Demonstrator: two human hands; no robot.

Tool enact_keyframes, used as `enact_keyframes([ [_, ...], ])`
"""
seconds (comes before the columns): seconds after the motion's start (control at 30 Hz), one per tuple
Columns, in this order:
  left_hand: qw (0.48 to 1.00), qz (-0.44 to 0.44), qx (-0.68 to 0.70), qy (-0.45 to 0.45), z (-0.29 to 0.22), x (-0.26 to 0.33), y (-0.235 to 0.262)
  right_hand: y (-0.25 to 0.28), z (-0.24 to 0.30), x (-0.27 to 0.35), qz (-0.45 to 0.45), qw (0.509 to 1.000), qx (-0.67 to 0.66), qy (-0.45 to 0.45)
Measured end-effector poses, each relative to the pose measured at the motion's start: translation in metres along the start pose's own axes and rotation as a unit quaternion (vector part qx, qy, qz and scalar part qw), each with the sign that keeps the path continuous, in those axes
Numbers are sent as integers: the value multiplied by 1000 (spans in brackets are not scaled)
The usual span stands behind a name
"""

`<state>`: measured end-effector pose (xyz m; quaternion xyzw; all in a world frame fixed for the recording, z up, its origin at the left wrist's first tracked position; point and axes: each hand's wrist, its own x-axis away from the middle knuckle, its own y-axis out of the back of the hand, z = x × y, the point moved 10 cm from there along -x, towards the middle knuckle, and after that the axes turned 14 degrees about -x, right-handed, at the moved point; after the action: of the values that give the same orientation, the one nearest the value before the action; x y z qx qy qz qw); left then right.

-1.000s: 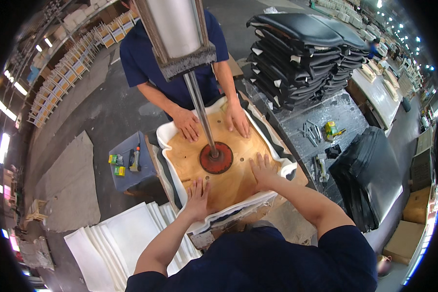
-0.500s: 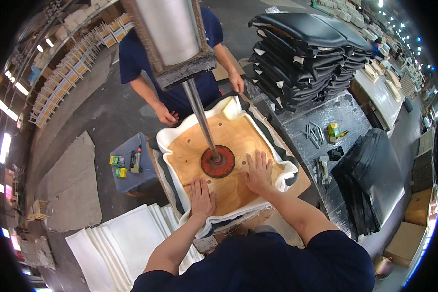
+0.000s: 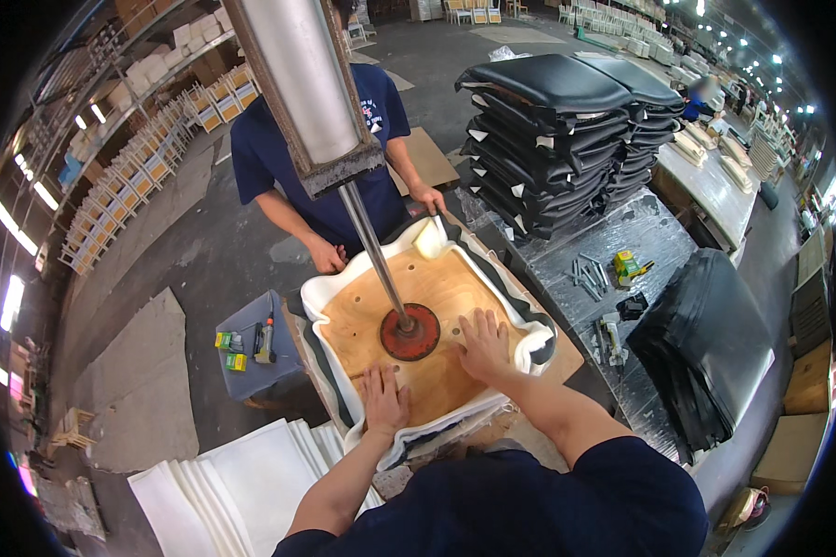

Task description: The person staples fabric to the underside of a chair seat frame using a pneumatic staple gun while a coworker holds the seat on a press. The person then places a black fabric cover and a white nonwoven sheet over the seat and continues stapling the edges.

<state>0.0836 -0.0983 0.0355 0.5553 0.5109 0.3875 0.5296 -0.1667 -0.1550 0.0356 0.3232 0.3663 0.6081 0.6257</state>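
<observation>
My left hand [image 3: 383, 401] lies flat with fingers spread on the near left part of a plywood seat panel [image 3: 437, 283]. On its near right part rests my right hand [image 3: 485, 347], also flat and spread. Between and beyond them, a red round disc [image 3: 416, 345] at the end of a steel press rod [image 3: 370, 237] bears on the wood. White foam [image 3: 321, 291] curls up around the panel, with dark cover material [image 3: 346, 401] outside it. Yellowish foam [image 3: 428, 240] sits at the far corner. I hold nothing.
Across the panel stands a co-worker [image 3: 311, 167], both hands at its far edges. The press cylinder [image 3: 297, 79] hangs overhead. Black padded seats [image 3: 553, 121] and black sheets [image 3: 706, 334] are stacked right; white foam sheets [image 3: 241, 483] lie near left. Staple guns [image 3: 266, 340] [image 3: 612, 336] lie either side.
The co-worker's hand on the left has come down to the panel's far left edge, and their other hand is lower on the cover edge. My view has tilted up slightly; my hands stay flat.
</observation>
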Motion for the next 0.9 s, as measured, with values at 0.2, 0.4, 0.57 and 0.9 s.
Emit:
enact_keyframes([
  [0.2,1000,11,-9,-9,-15,0,-13,16,-29,-73,27,999,-20,17],
  [0.4,999,22,-47,7,-5,13,-27,-24,-36,-85,74,997,-2,27],
  [0.57,999,11,-50,5,-5,9,-21,-29,-34,-90,105,994,-4,27],
  [0.9,964,124,228,-66,-86,39,52,140,-37,-4,92,886,-450,61],
])
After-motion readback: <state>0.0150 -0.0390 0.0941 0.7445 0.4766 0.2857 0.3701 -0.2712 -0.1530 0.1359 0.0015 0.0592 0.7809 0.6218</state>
